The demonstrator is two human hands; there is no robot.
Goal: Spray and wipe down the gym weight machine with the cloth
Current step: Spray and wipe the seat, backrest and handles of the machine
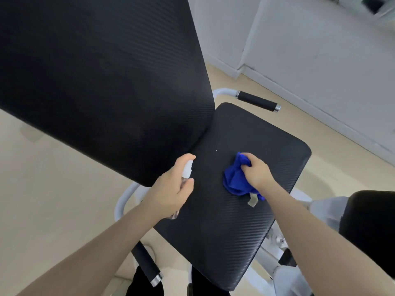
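Head view: the left hand [168,193] gripped a spray bottle [186,170]; the right hand [257,173] pressed a bunched blue cloth [235,180] on the black seat pad [245,221].

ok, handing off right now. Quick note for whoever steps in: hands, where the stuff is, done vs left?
Left hand: grips the small clear spray bottle, forefinger on its white pump head, held over the seat pad's left edge.
Right hand: grips the bunched blue cloth, which is pressed on the seat pad near its middle.
Done: cannot tell from this view; no wet streaks visible on the pad.
Left: judging by the cloth's position, the seat is in progress; the backrest pad, the two black grip handles and the white frame likely remain.
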